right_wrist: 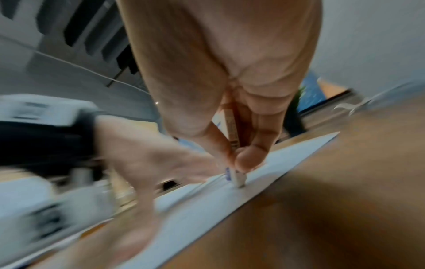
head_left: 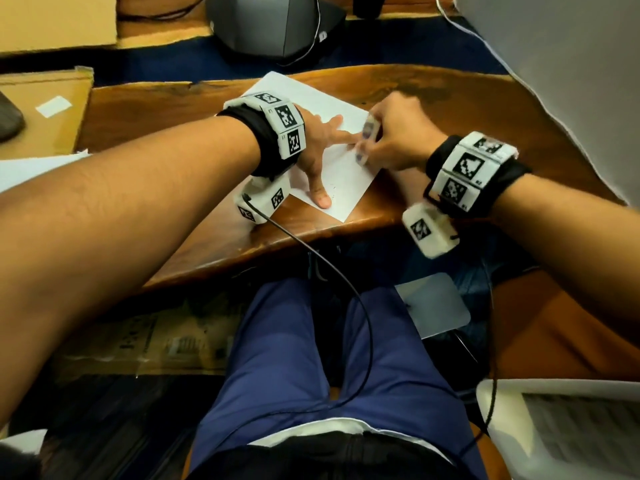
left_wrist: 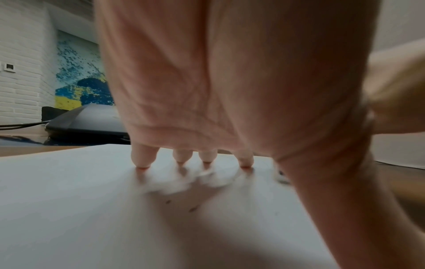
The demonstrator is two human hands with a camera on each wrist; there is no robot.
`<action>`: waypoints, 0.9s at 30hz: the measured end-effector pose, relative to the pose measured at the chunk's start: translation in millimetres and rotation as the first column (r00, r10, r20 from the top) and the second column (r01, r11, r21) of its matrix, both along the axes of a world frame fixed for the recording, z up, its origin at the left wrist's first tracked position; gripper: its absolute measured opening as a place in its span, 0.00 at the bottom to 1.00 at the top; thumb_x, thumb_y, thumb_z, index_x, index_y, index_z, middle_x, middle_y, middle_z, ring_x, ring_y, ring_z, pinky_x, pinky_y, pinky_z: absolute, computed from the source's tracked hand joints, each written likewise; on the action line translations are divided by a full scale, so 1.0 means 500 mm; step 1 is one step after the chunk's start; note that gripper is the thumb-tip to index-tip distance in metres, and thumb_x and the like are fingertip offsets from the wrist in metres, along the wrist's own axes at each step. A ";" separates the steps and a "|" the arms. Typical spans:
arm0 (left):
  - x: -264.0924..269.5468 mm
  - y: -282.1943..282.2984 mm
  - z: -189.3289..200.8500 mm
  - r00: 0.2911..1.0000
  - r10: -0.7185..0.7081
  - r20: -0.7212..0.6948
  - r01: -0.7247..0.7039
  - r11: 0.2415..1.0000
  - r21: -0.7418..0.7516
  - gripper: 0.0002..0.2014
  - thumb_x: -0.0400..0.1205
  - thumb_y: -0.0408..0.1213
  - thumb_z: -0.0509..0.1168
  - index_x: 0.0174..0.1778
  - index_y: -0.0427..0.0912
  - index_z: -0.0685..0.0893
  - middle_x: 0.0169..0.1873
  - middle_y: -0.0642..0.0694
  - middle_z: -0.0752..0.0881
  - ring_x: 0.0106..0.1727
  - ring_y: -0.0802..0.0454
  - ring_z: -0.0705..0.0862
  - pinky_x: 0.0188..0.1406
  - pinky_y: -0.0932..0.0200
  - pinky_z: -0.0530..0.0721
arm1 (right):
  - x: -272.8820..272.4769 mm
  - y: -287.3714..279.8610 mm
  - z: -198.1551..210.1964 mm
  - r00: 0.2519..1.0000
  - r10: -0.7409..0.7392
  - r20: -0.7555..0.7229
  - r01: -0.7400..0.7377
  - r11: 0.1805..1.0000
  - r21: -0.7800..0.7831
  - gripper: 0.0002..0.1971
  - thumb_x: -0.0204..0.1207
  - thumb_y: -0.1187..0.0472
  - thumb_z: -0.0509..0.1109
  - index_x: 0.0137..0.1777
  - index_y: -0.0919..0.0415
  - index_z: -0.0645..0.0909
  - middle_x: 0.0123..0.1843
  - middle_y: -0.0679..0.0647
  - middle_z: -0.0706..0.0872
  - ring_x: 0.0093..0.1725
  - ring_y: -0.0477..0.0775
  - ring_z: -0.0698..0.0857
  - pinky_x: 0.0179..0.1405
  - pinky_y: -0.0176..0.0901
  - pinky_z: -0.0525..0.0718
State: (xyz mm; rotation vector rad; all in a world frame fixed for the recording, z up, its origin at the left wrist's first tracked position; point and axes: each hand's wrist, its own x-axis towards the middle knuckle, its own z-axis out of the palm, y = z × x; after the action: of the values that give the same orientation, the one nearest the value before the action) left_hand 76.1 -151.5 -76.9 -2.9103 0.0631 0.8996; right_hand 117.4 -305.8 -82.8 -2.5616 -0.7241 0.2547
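Box [head_left: 45, 109] at left, contents hidden. Right hand [head_left: 398, 138] pinches eraser [head_left: 368, 132], its tip on paper [head_left: 346, 183]; left hand [head_left: 318, 147] presses paper, fingers spread, forefinger just beside eraser.

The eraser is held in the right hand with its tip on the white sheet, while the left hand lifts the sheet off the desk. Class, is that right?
Not quite. The left hand does not lift the sheet. Its spread fingertips press it flat on the desk, as the left wrist view shows. The right hand does hold the eraser with its tip on the sheet.
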 end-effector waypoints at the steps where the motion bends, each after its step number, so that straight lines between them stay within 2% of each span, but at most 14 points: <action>1: 0.002 0.001 -0.002 1.000 -0.011 0.008 0.011 1.000 0.012 0.71 0.53 0.66 0.79 0.84 0.64 0.37 0.86 0.49 0.38 0.86 0.37 0.46 0.82 0.31 0.51 | -0.026 0.007 -0.007 0.995 0.103 0.008 -0.103 0.994 -0.025 0.09 0.73 0.60 0.79 0.51 0.63 0.88 0.47 0.55 0.89 0.45 0.52 0.88 0.33 0.35 0.82; 3: 0.004 0.001 -0.001 1.000 -0.015 0.016 0.015 1.000 0.007 0.71 0.55 0.64 0.80 0.85 0.60 0.36 0.86 0.48 0.38 0.86 0.38 0.46 0.82 0.31 0.50 | -0.059 0.007 -0.010 0.972 0.233 -0.038 -0.235 0.971 -0.040 0.10 0.73 0.59 0.78 0.52 0.62 0.89 0.45 0.52 0.90 0.43 0.50 0.89 0.39 0.38 0.87; 4: 0.003 0.001 -0.003 1.000 -0.011 0.010 0.011 1.000 0.003 0.71 0.55 0.64 0.80 0.85 0.62 0.37 0.86 0.49 0.37 0.86 0.38 0.45 0.82 0.30 0.50 | -0.050 0.001 -0.001 0.979 0.193 -0.062 -0.195 0.980 -0.038 0.10 0.73 0.59 0.79 0.52 0.61 0.89 0.45 0.52 0.90 0.42 0.49 0.89 0.39 0.37 0.87; 6: 0.003 0.002 0.000 1.000 -0.004 -0.001 0.004 1.000 -0.013 0.70 0.52 0.66 0.78 0.83 0.68 0.38 0.86 0.51 0.37 0.86 0.38 0.44 0.81 0.29 0.49 | -0.004 -0.008 0.017 0.998 0.014 -0.065 -0.016 1.000 -0.022 0.09 0.74 0.58 0.80 0.51 0.60 0.87 0.44 0.51 0.88 0.40 0.45 0.87 0.32 0.31 0.82; 8: -0.001 0.000 0.000 1.000 -0.007 -0.008 0.006 1.000 -0.020 0.70 0.51 0.66 0.78 0.82 0.71 0.38 0.86 0.51 0.36 0.86 0.38 0.44 0.81 0.28 0.49 | 0.020 -0.013 0.019 0.997 -0.069 -0.022 0.069 0.998 -0.011 0.07 0.74 0.59 0.80 0.48 0.60 0.87 0.42 0.50 0.87 0.42 0.48 0.87 0.28 0.29 0.76; 10: -0.001 -0.001 0.000 1.000 -0.020 -0.002 0.020 1.000 0.002 0.69 0.55 0.65 0.80 0.83 0.68 0.38 0.86 0.49 0.36 0.86 0.38 0.44 0.81 0.29 0.49 | -0.010 -0.004 0.004 0.998 0.061 0.001 -0.061 0.998 -0.023 0.07 0.74 0.60 0.79 0.47 0.61 0.87 0.42 0.51 0.88 0.45 0.52 0.89 0.32 0.32 0.79; 12: 0.004 -0.001 0.000 1.000 -0.018 -0.001 0.018 1.000 0.019 0.69 0.55 0.65 0.80 0.84 0.66 0.38 0.86 0.49 0.36 0.86 0.37 0.45 0.81 0.30 0.50 | -0.050 -0.005 -0.007 0.973 0.227 -0.038 -0.229 0.972 -0.059 0.11 0.73 0.58 0.79 0.53 0.62 0.88 0.46 0.53 0.90 0.46 0.53 0.89 0.40 0.39 0.86; 13: 0.005 -0.001 0.001 1.000 -0.012 -0.008 0.013 1.000 0.027 0.70 0.53 0.66 0.79 0.83 0.67 0.38 0.86 0.50 0.36 0.86 0.37 0.46 0.81 0.30 0.51 | -0.041 -0.007 -0.006 0.975 0.215 -0.057 -0.219 0.973 -0.068 0.13 0.73 0.57 0.80 0.55 0.61 0.88 0.48 0.53 0.90 0.46 0.52 0.89 0.43 0.41 0.88; 17: 0.009 -0.004 0.006 0.999 0.017 -0.034 -0.017 1.000 0.019 0.72 0.48 0.66 0.79 0.81 0.72 0.36 0.86 0.51 0.36 0.86 0.38 0.45 0.80 0.29 0.52 | 0.031 -0.028 0.016 0.997 -0.063 -0.052 0.064 0.998 0.009 0.12 0.74 0.57 0.80 0.54 0.61 0.87 0.48 0.53 0.89 0.46 0.51 0.89 0.40 0.38 0.87; 20: 0.008 -0.008 0.007 0.999 -0.002 -0.034 0.003 0.999 0.037 0.72 0.49 0.66 0.79 0.82 0.70 0.38 0.86 0.50 0.38 0.86 0.37 0.48 0.80 0.28 0.53 | -0.016 -0.018 -0.002 0.990 0.140 -0.033 -0.141 0.990 -0.024 0.10 0.73 0.58 0.79 0.52 0.61 0.88 0.44 0.51 0.89 0.45 0.51 0.89 0.37 0.34 0.85; 22: 0.008 -0.009 0.005 1.000 0.004 -0.023 -0.003 1.000 0.026 0.71 0.49 0.66 0.80 0.83 0.70 0.40 0.86 0.50 0.39 0.86 0.38 0.48 0.80 0.29 0.53 | -0.038 -0.021 -0.010 0.960 0.249 -0.130 -0.255 0.967 -0.028 0.13 0.73 0.56 0.79 0.56 0.60 0.88 0.48 0.52 0.91 0.43 0.49 0.90 0.41 0.38 0.89; 24: 0.006 -0.007 0.005 1.000 0.008 -0.030 -0.007 1.000 0.027 0.71 0.50 0.66 0.80 0.82 0.70 0.38 0.86 0.50 0.38 0.86 0.38 0.47 0.81 0.30 0.53 | -0.006 -0.028 0.001 0.980 0.129 -0.152 -0.133 0.991 -0.017 0.12 0.74 0.56 0.80 0.54 0.59 0.87 0.48 0.52 0.91 0.39 0.45 0.90 0.35 0.33 0.86; 26: 0.005 -0.010 0.002 1.000 0.006 -0.016 -0.006 1.000 0.025 0.71 0.52 0.64 0.80 0.82 0.70 0.37 0.86 0.49 0.37 0.86 0.39 0.47 0.81 0.31 0.53 | 0.026 -0.037 0.014 0.998 0.012 -0.065 -0.013 1.000 -0.007 0.11 0.75 0.57 0.79 0.53 0.60 0.87 0.48 0.53 0.90 0.38 0.41 0.86 0.31 0.28 0.79; 27: 0.002 -0.011 0.003 1.000 0.004 -0.013 -0.004 0.999 0.032 0.70 0.53 0.64 0.81 0.82 0.69 0.37 0.86 0.49 0.37 0.86 0.39 0.48 0.81 0.32 0.53 | 0.026 -0.037 0.012 0.999 0.016 -0.036 -0.016 1.000 -0.003 0.11 0.75 0.58 0.79 0.53 0.62 0.87 0.48 0.53 0.89 0.39 0.41 0.86 0.31 0.27 0.79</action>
State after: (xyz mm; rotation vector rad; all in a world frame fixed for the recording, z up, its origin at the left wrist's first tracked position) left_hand 77.1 -157.1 -75.3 -2.8766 0.0436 0.9110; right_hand 130.5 -324.5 -76.8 -2.5483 -0.7315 0.3062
